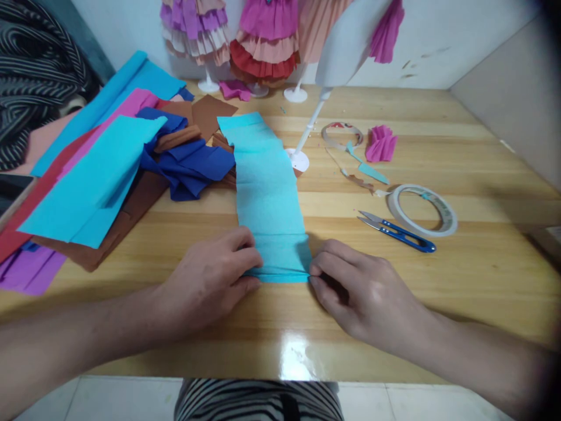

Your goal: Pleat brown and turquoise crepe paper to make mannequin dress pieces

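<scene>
A strip of light-blue crepe paper (269, 193) lies lengthwise on the wooden table, its near end folded into a narrow band. My left hand (214, 272) pinches the left end of that fold between thumb and fingers. At the fold's right end, my right hand (362, 286) grips the paper the same way. Beyond my right hand lie blue-handled thread snips (405, 237), blades pointing left, and a roll of tape (394, 213) touching or close beside them. The paper's far end rests near crumpled dark-blue paper (193, 166).
Colored paper sheets (94, 181) are heaped at the left. A white mannequin stand (298, 159) leans up behind the strip. Small dress forms in ruffled paper skirts (265, 44) line the wall. A second tape roll (342, 135), a pink paper piece (381, 144) and scraps lie at the right.
</scene>
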`<state>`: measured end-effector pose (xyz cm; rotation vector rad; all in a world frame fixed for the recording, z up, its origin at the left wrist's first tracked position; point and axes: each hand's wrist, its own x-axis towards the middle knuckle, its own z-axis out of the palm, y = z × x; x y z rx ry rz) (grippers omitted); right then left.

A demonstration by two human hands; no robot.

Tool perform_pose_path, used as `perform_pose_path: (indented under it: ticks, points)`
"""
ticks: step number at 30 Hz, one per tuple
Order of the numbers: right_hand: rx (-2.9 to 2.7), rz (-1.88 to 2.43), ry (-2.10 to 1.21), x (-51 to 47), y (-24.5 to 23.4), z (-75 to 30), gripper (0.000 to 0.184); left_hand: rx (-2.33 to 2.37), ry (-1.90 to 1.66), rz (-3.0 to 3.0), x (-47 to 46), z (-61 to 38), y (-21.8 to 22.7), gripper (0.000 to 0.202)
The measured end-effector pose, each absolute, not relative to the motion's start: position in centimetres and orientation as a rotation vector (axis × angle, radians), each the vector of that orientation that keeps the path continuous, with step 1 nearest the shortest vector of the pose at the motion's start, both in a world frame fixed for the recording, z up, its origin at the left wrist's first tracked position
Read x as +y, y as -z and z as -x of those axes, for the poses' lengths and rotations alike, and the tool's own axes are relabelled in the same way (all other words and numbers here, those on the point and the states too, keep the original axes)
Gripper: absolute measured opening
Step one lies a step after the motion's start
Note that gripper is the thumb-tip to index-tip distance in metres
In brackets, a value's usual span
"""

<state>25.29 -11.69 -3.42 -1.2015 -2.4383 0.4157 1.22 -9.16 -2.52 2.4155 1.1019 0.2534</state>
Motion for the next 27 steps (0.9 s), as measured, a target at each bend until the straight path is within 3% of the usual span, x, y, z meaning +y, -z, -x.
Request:
perform_pose_path:
  ticks: [17,27]
  points:
    - [-2.461,1.150,-0.360,-11.8,3.5,-25.5,0.016,1.040,-0.231,-2.424,-9.2,-1.3,2.3,0.021]
    - [-2.407,1.078,-0.407,-11.5,3.8,-25.7,0.015,1.077,-0.158,-2.246,-8.3,-1.4,1.9,0.015]
